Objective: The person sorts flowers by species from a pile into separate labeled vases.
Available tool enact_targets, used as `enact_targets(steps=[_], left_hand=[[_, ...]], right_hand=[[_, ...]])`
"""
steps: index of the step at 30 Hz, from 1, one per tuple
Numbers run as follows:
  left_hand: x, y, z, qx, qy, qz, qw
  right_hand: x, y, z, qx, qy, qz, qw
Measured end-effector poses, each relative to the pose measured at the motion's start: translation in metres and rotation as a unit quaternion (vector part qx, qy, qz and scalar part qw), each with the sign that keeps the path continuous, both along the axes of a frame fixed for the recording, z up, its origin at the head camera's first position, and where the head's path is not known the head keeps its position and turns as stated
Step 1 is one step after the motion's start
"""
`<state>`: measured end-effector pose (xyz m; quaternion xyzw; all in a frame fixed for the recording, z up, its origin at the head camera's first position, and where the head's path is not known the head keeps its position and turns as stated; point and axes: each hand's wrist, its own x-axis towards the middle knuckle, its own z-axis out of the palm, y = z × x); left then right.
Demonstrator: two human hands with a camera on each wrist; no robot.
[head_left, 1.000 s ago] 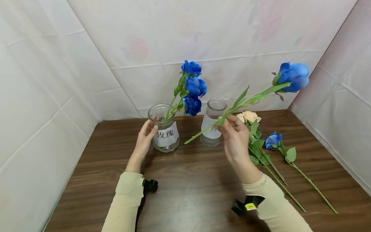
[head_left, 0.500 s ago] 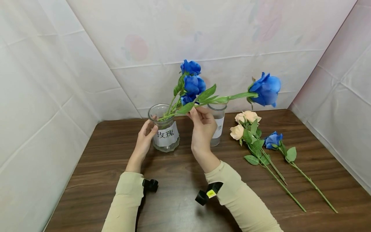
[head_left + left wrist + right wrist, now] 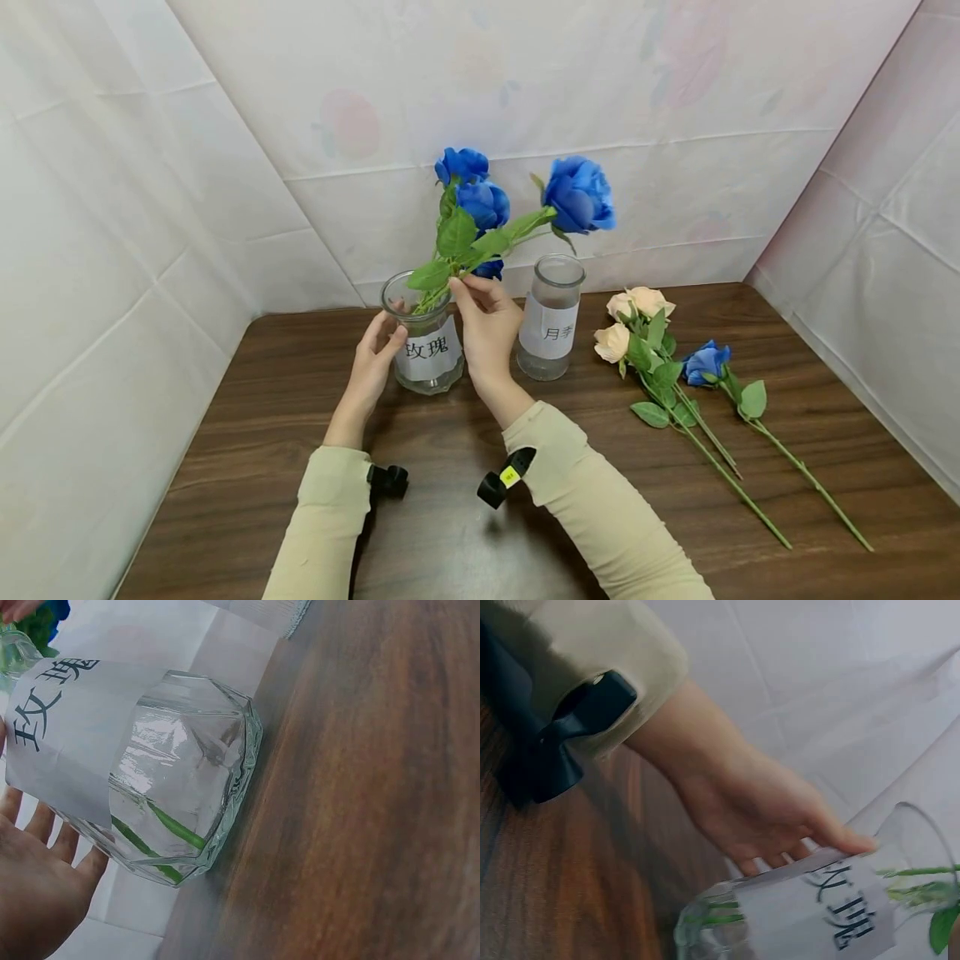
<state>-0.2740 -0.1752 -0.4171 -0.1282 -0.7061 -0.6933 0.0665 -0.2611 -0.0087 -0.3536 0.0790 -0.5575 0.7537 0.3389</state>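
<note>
My left hand [image 3: 367, 358] holds a wide-mouthed glass vase [image 3: 429, 385] by its left side, thumb in front and fingers behind. A white label with dark characters wraps the vase, and green stems [image 3: 174, 825] show through its base in the left wrist view. Several blue roses [image 3: 483, 205] stand in it, leaning right. Over the vase's mouth, my right hand [image 3: 491, 337] pinches the stem of another blue rose [image 3: 579, 196], tilted with its bloom up to the right. That stem's lower end is hidden among leaves and the other stems. In the right wrist view, only the supporting left hand [image 3: 757, 806] shows clearly.
Right of my right hand stands a narrower labelled glass vase [image 3: 547, 367] holding no flowers. Cream roses [image 3: 613, 342] and one blue rose [image 3: 707, 364] lie on the brown wooden table [image 3: 450, 533] at the right. White cloth [image 3: 375, 92] hangs behind and along both sides.
My right hand has carried the blue rose leftward from in front of the narrow vase to the wide vase's mouth, its bloom swinging left. My left hand stays on the vase.
</note>
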Motion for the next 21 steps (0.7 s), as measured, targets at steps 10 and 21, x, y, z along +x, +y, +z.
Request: enact_targets(steps=[10, 21], left_hand=[[-0.005, 0.0, -0.007, -0.002, 0.008, 0.007, 0.9999], [-0.003, 0.002, -0.005, -0.001, 0.002, 0.013, 0.9999]], right_hand=[[-0.009, -0.013, -0.012, -0.004, -0.04, -0.007, 0.9991], [-0.011, -0.012, -0.01, -0.014, -0.058, -0.003, 0.9982]])
